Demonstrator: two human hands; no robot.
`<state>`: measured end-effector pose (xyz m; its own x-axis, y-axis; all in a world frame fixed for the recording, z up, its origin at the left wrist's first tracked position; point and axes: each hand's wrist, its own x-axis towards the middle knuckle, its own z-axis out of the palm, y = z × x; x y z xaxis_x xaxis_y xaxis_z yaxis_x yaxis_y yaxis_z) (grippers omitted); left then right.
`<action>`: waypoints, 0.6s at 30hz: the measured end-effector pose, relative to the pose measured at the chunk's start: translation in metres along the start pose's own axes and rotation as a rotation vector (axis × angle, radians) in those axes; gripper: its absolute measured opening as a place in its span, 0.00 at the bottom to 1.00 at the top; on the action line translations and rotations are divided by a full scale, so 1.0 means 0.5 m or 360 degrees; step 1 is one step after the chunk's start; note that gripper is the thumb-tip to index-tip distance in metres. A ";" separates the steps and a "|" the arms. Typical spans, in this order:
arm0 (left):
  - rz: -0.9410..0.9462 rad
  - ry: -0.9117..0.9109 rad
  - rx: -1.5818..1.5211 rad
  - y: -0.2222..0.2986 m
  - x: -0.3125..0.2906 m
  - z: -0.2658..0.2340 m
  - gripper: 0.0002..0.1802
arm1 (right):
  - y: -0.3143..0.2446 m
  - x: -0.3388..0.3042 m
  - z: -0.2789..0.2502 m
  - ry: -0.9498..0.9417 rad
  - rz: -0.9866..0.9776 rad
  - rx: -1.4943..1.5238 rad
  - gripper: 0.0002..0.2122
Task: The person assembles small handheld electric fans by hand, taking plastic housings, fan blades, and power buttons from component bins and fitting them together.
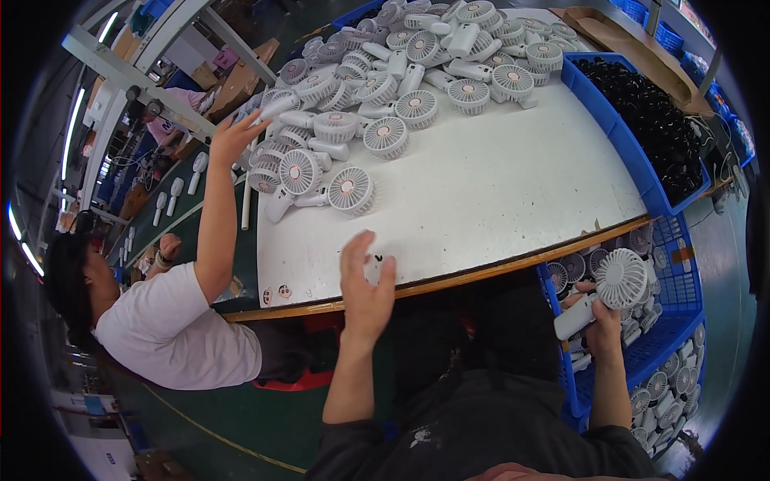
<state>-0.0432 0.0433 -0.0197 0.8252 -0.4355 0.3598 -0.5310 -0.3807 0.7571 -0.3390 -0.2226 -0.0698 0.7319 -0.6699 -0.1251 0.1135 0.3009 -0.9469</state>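
My right hand [605,327] grips a white handheld fan [622,279] by its handle, above a blue crate [682,297] of similar fans at my right. The fan's round grille faces up. My left hand [367,293] is raised over the near edge of the white tabletop [513,192], its fingers apart and slightly blurred, with nothing visible in it. Beyond it, the closest fan on the table [351,191] lies at the front of a large pile of white fans [421,48].
A blue bin [618,120] of black cords or straps stands on the table's right side. At my left a co-worker in a white shirt [180,333] reaches an arm [215,200] into the pile. Several fans [196,172] lie along the dark green surface past them. More fans [666,393] fill a lower crate.
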 end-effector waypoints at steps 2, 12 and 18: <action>0.0020 -0.0029 0.0265 -0.030 0.027 -0.018 0.29 | 0.005 -0.008 -0.032 0.0092 -0.0032 0.0024 0.22; 0.0038 -0.0081 0.0875 -0.093 0.126 -0.028 0.43 | 0.083 -0.061 -0.251 0.0769 0.0161 -0.0063 0.21; 0.0256 -0.0116 0.0947 -0.166 0.187 0.006 0.41 | 0.079 -0.104 -0.329 0.0971 0.0217 -0.0010 0.17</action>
<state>0.0772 0.0317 -0.0505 0.7215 -0.5721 0.3901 -0.6817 -0.6857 0.2552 -0.4831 -0.2875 -0.1495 0.2239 -0.8932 -0.3901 0.0408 0.4085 -0.9119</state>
